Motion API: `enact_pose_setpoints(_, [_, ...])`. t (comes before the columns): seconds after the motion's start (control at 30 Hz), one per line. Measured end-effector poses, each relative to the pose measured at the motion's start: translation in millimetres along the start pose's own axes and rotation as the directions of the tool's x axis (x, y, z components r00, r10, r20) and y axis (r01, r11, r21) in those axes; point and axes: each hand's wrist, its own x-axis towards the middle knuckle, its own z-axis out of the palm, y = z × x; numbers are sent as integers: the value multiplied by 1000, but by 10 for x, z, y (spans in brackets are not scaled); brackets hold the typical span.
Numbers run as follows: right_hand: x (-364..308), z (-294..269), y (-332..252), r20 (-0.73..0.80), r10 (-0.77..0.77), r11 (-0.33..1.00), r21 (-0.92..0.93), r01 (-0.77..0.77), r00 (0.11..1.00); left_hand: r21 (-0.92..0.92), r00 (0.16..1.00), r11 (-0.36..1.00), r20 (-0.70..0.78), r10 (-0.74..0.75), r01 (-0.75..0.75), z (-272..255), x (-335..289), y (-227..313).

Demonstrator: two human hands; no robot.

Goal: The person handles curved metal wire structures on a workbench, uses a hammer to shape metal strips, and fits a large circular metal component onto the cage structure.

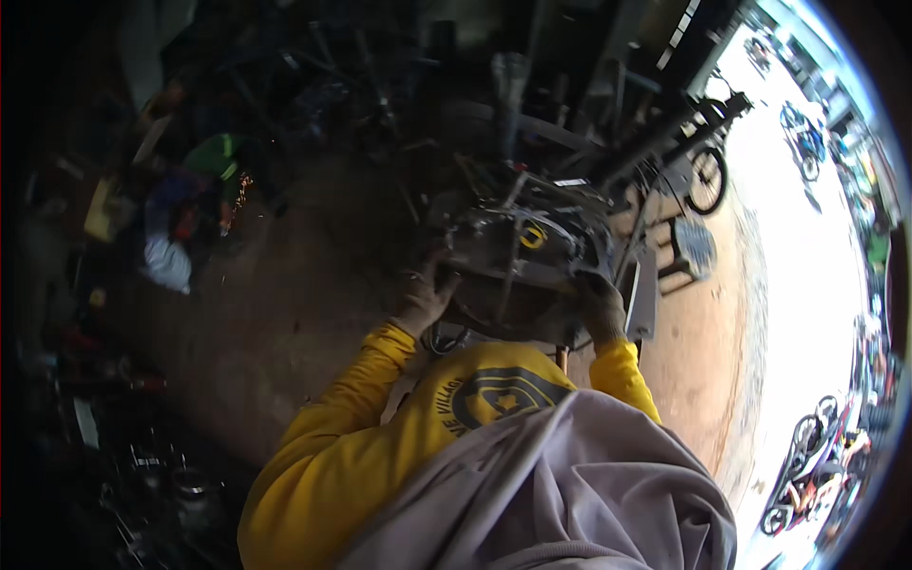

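Observation:
Before me is a dark, rounded panel (527, 271) with a pale curved rim, seemingly resting on a cluttered bench. A ring-shaped yellow mark (532, 236) shows near its far side, and a thin bar (514, 256) runs across it from front to back. My left hand (425, 299) grips the panel's left edge, its thumb toward the middle. At the opposite edge is my right hand (600, 306), darker and perhaps gloved, with its fingers curled against the panel. Shadow hides the fingertips and the panel's underside.
Metal rods and tools (560, 185) crowd the bench's far side. A stool (692, 249) stands to the right, near a bicycle-like wheel (707, 180). At left, a crouching person in a green top (214, 157) works beside flying sparks (239, 201). Parked motorcycles (812, 451) line the bright roadside.

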Motion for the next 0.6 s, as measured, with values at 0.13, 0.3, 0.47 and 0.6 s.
enact_pose_setpoints(0.13, [-80, 127, -180, -142, -70, 929, -369, 13, 987, -43, 1000, 999, -2, 21, -21, -134, -75, -23])
enact_pose_setpoints(0.3, [-252, 184, -344, -135, -169, 858, -508, 78, 976, 90, 979, 985, 126, -158, 148, -212, -42, 110])
enact_pose_setpoints(0.47, [-172, -50, 191, -363, 138, 989, -4, -150, 922, 26, 995, 998, 89, -51, 49, -244, -26, 63])
enact_pose_setpoints(0.6, [-499, -63, 89, -328, 73, 975, 221, 2, 942, 22, 992, 998, 115, -55, 53, -216, -74, -92])
